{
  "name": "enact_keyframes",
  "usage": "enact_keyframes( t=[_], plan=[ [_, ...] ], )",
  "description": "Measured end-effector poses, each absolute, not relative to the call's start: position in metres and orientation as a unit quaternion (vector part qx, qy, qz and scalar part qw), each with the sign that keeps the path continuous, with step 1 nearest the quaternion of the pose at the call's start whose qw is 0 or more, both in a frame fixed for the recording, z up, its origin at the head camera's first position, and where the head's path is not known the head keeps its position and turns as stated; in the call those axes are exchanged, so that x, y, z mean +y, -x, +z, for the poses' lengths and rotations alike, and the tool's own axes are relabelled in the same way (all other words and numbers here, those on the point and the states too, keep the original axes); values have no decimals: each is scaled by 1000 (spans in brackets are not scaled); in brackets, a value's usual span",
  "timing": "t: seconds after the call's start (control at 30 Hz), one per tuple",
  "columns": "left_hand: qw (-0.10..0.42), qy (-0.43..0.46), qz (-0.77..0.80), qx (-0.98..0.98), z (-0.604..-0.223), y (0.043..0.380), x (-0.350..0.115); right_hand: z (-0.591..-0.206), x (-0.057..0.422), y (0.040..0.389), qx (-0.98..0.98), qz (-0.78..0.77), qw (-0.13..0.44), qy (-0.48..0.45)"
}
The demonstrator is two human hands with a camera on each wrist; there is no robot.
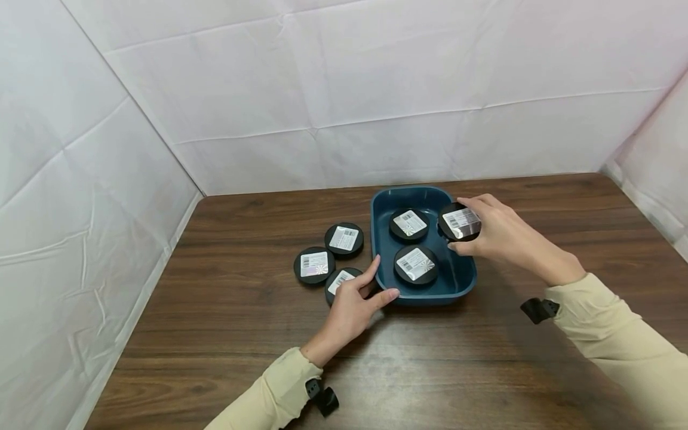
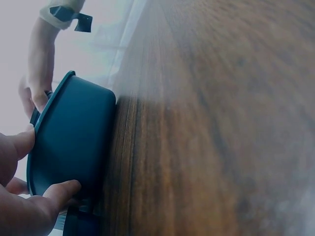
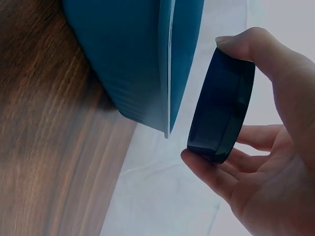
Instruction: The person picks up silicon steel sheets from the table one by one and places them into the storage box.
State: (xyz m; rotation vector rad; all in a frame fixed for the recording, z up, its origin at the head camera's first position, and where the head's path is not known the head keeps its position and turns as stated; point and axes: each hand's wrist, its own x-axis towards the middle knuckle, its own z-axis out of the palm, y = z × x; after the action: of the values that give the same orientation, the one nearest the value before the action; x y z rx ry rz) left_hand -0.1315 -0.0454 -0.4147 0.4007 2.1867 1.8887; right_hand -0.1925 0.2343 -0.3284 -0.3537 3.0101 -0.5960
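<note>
A blue plastic bin (image 1: pixel 424 300) stands on the table with two flat round black containers (image 1: pixel 409 225) inside, white barcode labels facing up. My left hand (image 1: pixel 352 310) grips the bin's near left corner, thumb at the front rim and fingers along the left side. The left wrist view shows its fingertips against the outer wall (image 2: pixel 74 132). In my right hand (image 1: pixel 502 236) is another round black container (image 3: pixel 221 105), pinched by its edge between thumb and fingers. It is held tilted above the bin's right rim, its label toward the head camera.
Left of the bin, three more labelled black containers (image 1: pixel 314 265) lie close together on the brown wooden table (image 1: pixel 242 334); my left hand partly covers the nearest. White sheeting (image 1: pixel 376 89) encloses the table at the back and sides.
</note>
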Motion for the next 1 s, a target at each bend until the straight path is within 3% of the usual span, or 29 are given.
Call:
enact_keyframes(
  t=[1.0],
  plan=[
    [113,-127,634,754,-412,131,-44,-329,220,215,970,-208,28,119]
  ],
)
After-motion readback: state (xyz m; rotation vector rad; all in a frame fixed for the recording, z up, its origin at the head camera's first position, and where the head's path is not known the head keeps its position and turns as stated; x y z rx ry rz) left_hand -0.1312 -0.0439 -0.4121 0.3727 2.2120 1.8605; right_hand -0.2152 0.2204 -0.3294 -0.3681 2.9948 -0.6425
